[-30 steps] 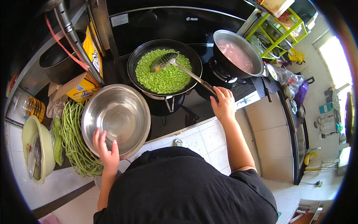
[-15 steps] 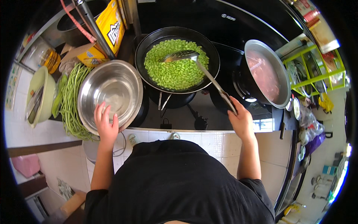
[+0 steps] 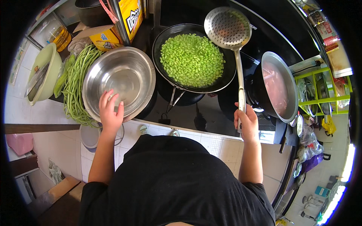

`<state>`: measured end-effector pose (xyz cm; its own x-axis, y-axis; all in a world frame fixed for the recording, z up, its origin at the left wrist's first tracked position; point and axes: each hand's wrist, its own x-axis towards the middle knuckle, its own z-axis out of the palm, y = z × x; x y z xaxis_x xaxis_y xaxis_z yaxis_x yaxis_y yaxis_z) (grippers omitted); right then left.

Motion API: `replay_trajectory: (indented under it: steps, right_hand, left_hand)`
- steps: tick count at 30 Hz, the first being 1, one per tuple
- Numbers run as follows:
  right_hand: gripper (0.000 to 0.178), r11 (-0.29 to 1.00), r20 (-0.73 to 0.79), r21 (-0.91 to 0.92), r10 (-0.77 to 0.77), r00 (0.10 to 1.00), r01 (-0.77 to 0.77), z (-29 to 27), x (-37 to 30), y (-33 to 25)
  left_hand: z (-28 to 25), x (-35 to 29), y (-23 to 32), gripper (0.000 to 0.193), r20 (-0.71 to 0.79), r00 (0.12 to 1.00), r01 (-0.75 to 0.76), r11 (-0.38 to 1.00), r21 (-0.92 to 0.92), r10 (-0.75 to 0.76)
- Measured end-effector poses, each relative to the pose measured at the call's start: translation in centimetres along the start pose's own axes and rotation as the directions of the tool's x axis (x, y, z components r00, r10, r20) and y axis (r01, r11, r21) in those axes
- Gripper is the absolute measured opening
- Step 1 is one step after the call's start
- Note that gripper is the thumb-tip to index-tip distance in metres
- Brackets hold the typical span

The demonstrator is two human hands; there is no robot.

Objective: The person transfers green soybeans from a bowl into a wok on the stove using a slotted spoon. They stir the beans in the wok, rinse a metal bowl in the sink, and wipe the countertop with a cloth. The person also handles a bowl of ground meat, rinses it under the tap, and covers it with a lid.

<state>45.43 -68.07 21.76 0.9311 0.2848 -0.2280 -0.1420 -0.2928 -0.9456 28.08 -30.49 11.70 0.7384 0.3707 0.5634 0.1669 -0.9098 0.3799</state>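
My right hand (image 3: 247, 122) is closed round the handle of a perforated metal skimmer (image 3: 228, 28). Its round head is raised past the wok's far right rim, with no beans visible on it. Shelled green beans (image 3: 192, 60) fill the middle of the black wok (image 3: 157, 66), which stands on the hob. Left of the wok is a stainless steel bowl (image 3: 145, 75) whose inside looks bare and shiny. Over the bowl's near rim my left hand (image 3: 110, 113) is open, fingers apart; whether it touches the metal I cannot tell.
Long green beans (image 3: 77, 84) lie left of the bowl, beside a pale green basin (image 3: 51, 71). At the right stands a grey pot (image 3: 292, 90) holding something pinkish in liquid. A lime-green rack (image 3: 320, 100) is beyond it. A yellow carton (image 3: 130, 20) stands at the back left.
The skimmer has risen out of the beans and swung to the right, above the wok's rim. My left hand remains at the bowl's near side. The whole view has shifted slightly.
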Motion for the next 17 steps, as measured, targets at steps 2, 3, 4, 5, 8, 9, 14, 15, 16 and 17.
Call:
replay_trajectory:
  steps: [2,3,4,5,8,9,14,15,16,17]
  right_hand:
    - [0.022,0.998,-0.024,0.006,0.07,0.997,-0.07,0.6,0.4,-0.8]
    - [0.022,0.998,-0.022,-0.039,0.05,0.998,-0.051,0.6,0.9,-0.5]
    - [0.022,0.995,-0.046,-0.094,0.03,0.998,-0.035,0.6,1.3,-0.3]
    - [0.022,0.989,-0.068,-0.15,0.009,0.998,-0.019,0.6,1.7,0.0]
    - [0.028,0.907,-0.153,-0.413,-0.162,0.975,0.085,0.2,2.8,1.3]
    - [0.03,0.819,-0.159,-0.551,-0.289,0.944,0.158,0.0,3.2,2.1]
    - [0.034,0.92,-0.162,-0.382,0.029,0.986,-0.09,1.7,2.5,0.1]
    - [0.031,0.971,-0.122,-0.231,0.028,0.992,-0.056,2.2,2.3,0.2]
    - [0.032,0.982,-0.071,-0.153,0.101,0.992,-0.111,2.4,2.2,-0.1]
    - [0.032,0.982,-0.013,-0.077,0.17,0.985,-0.17,2.5,2.0,-0.8]
  left_hand:
    - [0.0,-0.1,0.1,0.026,0.024,1.0,0.005,1.0,-0.018,-0.004]
    - [-0.1,0.1,0.1,0.027,0.025,1.0,0.007,0.999,-0.037,-0.006]
    - [-0.2,0.1,0.2,0.027,0.033,0.999,0.0,0.999,-0.035,0.002]
    - [-0.3,0.3,0.2,0.026,0.04,0.999,-0.007,0.999,-0.033,0.009]
    - [-0.3,0.4,0.3,0.026,0.055,0.998,0.0,0.998,-0.056,0.003]
    - [-0.3,0.4,0.2,0.026,0.059,0.998,0.006,0.998,-0.068,-0.002]
    - [-0.4,0.5,0.0,0.026,0.087,0.996,-0.013,0.996,-0.085,0.02]
    - [-0.4,0.5,0.0,0.026,0.093,0.995,-0.016,0.996,-0.083,0.023]
    - [-0.4,0.5,-0.1,0.026,0.094,0.995,-0.016,0.995,-0.094,0.024]
    - [-0.4,0.6,-0.1,0.026,0.095,0.995,-0.015,0.994,-0.105,0.025]
